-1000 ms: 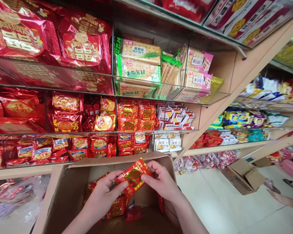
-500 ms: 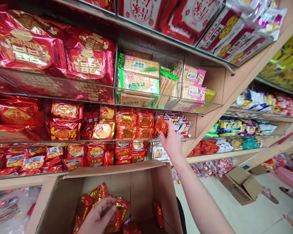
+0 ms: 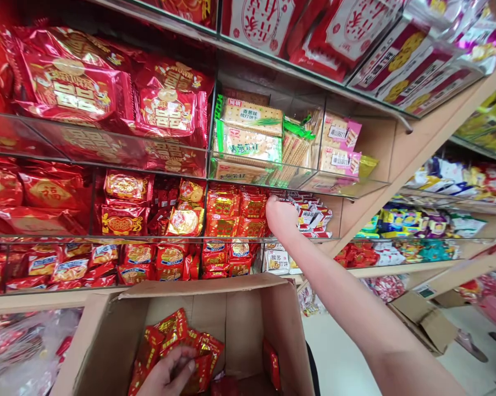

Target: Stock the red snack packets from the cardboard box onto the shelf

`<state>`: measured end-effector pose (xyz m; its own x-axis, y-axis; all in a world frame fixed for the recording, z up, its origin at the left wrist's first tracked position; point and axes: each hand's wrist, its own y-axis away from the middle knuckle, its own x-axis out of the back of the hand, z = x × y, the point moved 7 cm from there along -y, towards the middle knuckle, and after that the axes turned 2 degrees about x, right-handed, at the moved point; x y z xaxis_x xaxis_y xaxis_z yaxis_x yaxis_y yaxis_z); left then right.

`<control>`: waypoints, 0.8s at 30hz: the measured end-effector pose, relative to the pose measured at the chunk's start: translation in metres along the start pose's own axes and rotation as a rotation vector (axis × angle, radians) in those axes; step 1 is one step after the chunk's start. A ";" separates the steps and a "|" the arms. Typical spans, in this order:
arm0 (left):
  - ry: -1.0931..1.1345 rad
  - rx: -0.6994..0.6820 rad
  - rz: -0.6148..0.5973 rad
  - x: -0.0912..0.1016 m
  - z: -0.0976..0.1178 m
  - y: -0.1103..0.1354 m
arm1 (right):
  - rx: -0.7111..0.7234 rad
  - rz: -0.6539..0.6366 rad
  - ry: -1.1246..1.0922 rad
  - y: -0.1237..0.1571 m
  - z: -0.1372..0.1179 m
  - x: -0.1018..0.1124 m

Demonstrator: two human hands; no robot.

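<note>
My right hand [image 3: 281, 217] reaches to the lower shelf, closed, beside stacked small red snack packets [image 3: 253, 212]. Its knuckles hide the fingertips and the red packet they were seen holding. White-and-red packets [image 3: 314, 214] lie just right of this hand. Down inside an open cardboard box [image 3: 248, 281], my left hand [image 3: 169, 369] has its thumb and fingers curled on a red-and-gold snack packet [image 3: 202, 373]. More such packets [image 3: 165, 333] are heaped by its fingertips, and one packet [image 3: 271, 363] leans on the box's right wall.
Clear shelf fronts and dividers separate the compartments. Green-and-white cracker packs [image 3: 250, 140] fill the shelf above, beside large red packs [image 3: 78, 91]. A slanted wooden panel [image 3: 431, 104] bounds the shelf on the right. Another cardboard box [image 3: 423, 319] stands on the floor.
My right hand has moved in against the red stack, and its packet is now hidden. The left hand sits slightly lower among the packets. The view has swung a little left.
</note>
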<state>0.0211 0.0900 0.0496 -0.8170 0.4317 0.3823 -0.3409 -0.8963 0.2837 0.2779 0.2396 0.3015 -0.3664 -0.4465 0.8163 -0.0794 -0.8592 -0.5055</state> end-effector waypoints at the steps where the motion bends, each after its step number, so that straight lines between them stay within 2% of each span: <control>1: -0.107 -0.001 0.008 0.001 -0.004 -0.002 | 0.011 -0.006 0.000 -0.001 -0.001 0.000; 6: -0.758 0.135 0.124 0.022 -0.032 -0.017 | 0.045 -0.025 -0.016 -0.002 -0.002 0.003; 9: -0.879 0.233 0.161 0.035 -0.046 -0.027 | 0.046 -0.051 -0.020 -0.001 0.002 0.007; 12: -0.881 0.239 0.129 0.036 -0.053 -0.034 | 0.026 -0.054 -0.058 0.013 0.006 0.020; 15: -0.884 0.224 0.118 0.036 -0.057 -0.034 | 0.093 -0.075 -0.267 0.058 -0.010 0.025; 17: -0.887 0.213 0.118 0.036 -0.057 -0.033 | 0.252 -0.171 -0.536 0.106 -0.041 0.011; 19: -0.893 0.197 0.118 0.036 -0.057 -0.032 | 0.390 -0.310 -0.828 0.160 -0.079 -0.013; 20: -0.898 0.188 0.121 0.036 -0.057 -0.032 | 0.359 -0.358 -0.929 0.181 -0.092 -0.029; 21: -0.904 0.181 0.125 0.037 -0.057 -0.033 | 0.289 -0.351 -1.018 0.197 -0.102 -0.042; 24: -0.925 0.167 0.137 0.039 -0.058 -0.035 | 0.165 -0.183 -1.176 0.220 -0.124 -0.062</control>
<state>-0.0260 0.1318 0.0035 -0.1284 0.2976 0.9460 -0.1398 -0.9498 0.2798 0.1681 0.1090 0.1046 0.7155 -0.1955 0.6707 0.1089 -0.9171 -0.3835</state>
